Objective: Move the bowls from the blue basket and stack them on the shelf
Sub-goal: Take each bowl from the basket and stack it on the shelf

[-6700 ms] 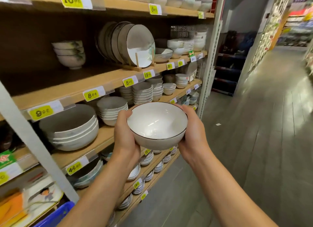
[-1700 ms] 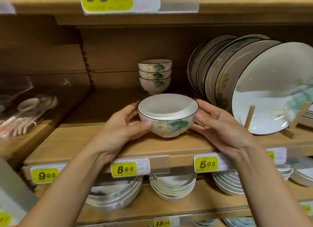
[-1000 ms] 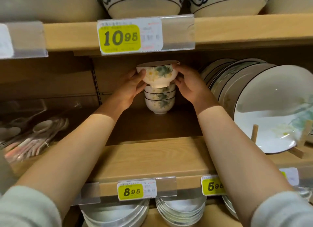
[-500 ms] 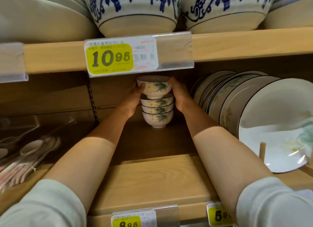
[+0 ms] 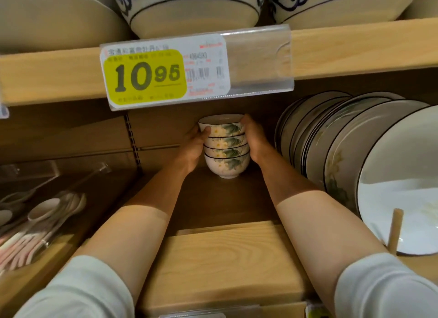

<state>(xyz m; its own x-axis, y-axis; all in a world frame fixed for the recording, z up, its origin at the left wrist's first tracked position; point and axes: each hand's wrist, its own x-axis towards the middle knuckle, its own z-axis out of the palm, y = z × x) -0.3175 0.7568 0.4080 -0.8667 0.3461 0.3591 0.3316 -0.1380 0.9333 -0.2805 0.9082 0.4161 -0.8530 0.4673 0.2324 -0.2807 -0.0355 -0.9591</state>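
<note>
A stack of several white bowls (image 5: 226,154) with green and yellow flower prints stands at the back of the wooden shelf (image 5: 227,251). The top bowl (image 5: 221,126) sits nested in the stack. My left hand (image 5: 193,147) holds the top bowl's left side, thumb on its wall. My right hand (image 5: 252,139) cups its right side, fingers curled round the rim. The blue basket is out of view.
A row of large white plates (image 5: 355,163) stands on edge to the right, propped by a wooden peg (image 5: 394,230). Ceramic spoons (image 5: 42,213) lie in a clear tray on the left. The upper shelf (image 5: 355,47) with a 10.95 price tag (image 5: 147,77) hangs close above.
The top bowl has come down into the stack, with both hands still on it. The view has moved closer to the shelf.
</note>
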